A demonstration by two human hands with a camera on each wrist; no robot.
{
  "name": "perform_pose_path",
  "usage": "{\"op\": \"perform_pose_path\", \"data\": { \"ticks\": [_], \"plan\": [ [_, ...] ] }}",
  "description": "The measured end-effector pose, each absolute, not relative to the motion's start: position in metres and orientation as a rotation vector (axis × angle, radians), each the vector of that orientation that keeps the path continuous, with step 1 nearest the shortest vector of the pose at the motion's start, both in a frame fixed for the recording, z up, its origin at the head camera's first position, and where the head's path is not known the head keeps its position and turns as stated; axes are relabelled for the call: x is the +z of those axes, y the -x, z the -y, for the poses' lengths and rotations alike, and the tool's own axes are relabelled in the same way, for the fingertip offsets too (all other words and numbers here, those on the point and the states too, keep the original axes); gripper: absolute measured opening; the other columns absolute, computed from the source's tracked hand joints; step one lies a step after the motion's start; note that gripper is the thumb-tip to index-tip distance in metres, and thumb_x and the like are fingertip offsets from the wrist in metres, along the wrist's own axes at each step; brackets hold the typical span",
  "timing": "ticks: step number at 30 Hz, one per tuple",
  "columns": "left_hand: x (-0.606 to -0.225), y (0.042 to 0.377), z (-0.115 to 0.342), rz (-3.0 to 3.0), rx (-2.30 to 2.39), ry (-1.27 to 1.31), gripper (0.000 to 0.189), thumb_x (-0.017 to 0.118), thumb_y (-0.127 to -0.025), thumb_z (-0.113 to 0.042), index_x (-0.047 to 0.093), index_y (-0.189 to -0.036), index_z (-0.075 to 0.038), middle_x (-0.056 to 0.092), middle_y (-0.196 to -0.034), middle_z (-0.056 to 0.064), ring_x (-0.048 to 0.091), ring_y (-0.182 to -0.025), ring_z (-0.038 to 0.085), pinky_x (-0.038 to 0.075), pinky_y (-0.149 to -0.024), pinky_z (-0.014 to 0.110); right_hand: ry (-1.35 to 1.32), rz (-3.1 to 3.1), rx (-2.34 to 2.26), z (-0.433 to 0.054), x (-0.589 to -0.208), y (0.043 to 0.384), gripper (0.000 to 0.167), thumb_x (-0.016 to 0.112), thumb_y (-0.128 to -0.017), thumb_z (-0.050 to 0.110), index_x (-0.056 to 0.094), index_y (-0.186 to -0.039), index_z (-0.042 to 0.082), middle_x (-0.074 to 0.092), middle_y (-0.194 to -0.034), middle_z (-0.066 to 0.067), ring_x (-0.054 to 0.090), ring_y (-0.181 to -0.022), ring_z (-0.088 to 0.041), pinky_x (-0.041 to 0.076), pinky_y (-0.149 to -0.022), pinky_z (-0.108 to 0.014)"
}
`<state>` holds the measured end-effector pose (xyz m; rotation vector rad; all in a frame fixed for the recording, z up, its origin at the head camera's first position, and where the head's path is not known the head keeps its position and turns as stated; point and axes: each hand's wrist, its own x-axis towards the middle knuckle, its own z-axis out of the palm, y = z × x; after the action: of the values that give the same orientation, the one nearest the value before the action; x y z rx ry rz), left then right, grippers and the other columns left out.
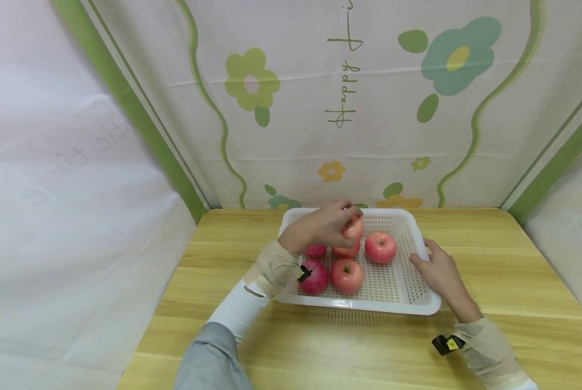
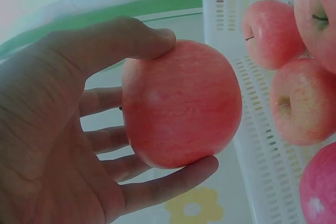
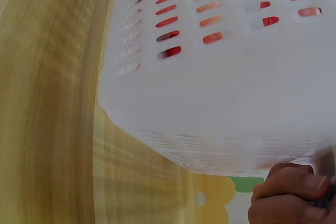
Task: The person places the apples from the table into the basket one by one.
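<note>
My left hand (image 1: pixel 322 225) is over the back left part of a white plastic basket (image 1: pixel 425 311), gripping a pink-red apple (image 2: pixel 184 103) between thumb and fingers. The held apple overlaps another apple (image 1: pixel 346 251) in the head view. Two more apples lie in the basket, one toward the right (image 1: pixel 381 247) and one at the front (image 1: pixel 347 276). Left of them are two darker pink-red fruits, a front one (image 1: pixel 312 279) and a back one (image 1: pixel 315 250) partly hidden by my left arm. My right hand (image 1: pixel 439 271) holds the basket's right rim, thumb on the inner side.
The basket stands on a wooden table (image 1: pixel 369 352) near its back edge. Behind it hangs a white cloth (image 1: pixel 291 135) printed with flowers, and more white cloth (image 1: pixel 76 216) closes off the left side. The basket's perforated wall (image 3: pixel 220 77) fills much of the right wrist view.
</note>
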<state>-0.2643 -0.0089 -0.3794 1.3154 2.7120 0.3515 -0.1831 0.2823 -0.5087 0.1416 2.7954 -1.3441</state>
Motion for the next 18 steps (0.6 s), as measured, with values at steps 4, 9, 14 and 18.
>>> {"op": "perform_pose_path", "data": {
  "ticks": [4, 9, 14, 18],
  "plan": [
    [-0.383, 0.263, 0.004, -2.699, 0.315, -1.356, 0.059, 0.079, -0.089, -0.029, 0.06, -0.143, -0.014, 0.056, -0.134, 0.007, 0.057, -0.111, 0.018, 0.052, -0.093, 0.025, -0.143, -2.79, -1.351, -0.282, -0.509, 0.183, 0.073, 0.052, -0.109, 0.027, 0.021, -0.161, -0.015, 0.056, -0.135, -0.049, 0.079, -0.091, -0.041, 0.066, -0.061, -0.04],
    [-0.386, 0.259, -0.003, -2.68, 0.275, -1.383, 0.059, 0.077, -0.088, -0.027, 0.058, -0.143, -0.015, 0.054, -0.133, 0.004, 0.056, -0.109, 0.015, 0.051, -0.091, 0.022, -0.133, -2.791, -1.359, -0.282, -0.509, 0.183, 0.073, 0.051, -0.109, 0.028, 0.022, -0.161, -0.015, 0.056, -0.135, -0.049, 0.079, -0.092, -0.042, 0.066, -0.061, -0.04],
    [-0.388, 0.254, -0.009, -2.674, 0.23, -1.4, 0.056, 0.074, -0.092, -0.031, 0.059, -0.144, -0.017, 0.054, -0.138, 0.001, 0.053, -0.119, 0.013, 0.051, -0.096, 0.021, -0.127, -2.789, -1.36, -0.282, -0.509, 0.182, 0.073, 0.051, -0.109, 0.027, 0.022, -0.161, -0.015, 0.055, -0.136, -0.049, 0.078, -0.094, -0.044, 0.066, -0.062, -0.041],
    [-0.389, 0.25, -0.013, -2.675, 0.221, -1.41, 0.054, 0.073, -0.092, -0.033, 0.06, -0.143, -0.018, 0.055, -0.136, -0.001, 0.053, -0.119, 0.012, 0.051, -0.094, 0.021, -0.126, -2.791, -1.361, -0.282, -0.508, 0.182, 0.072, 0.051, -0.109, 0.027, 0.022, -0.161, -0.015, 0.054, -0.137, -0.049, 0.078, -0.095, -0.044, 0.067, -0.063, -0.041]
  ]
}}
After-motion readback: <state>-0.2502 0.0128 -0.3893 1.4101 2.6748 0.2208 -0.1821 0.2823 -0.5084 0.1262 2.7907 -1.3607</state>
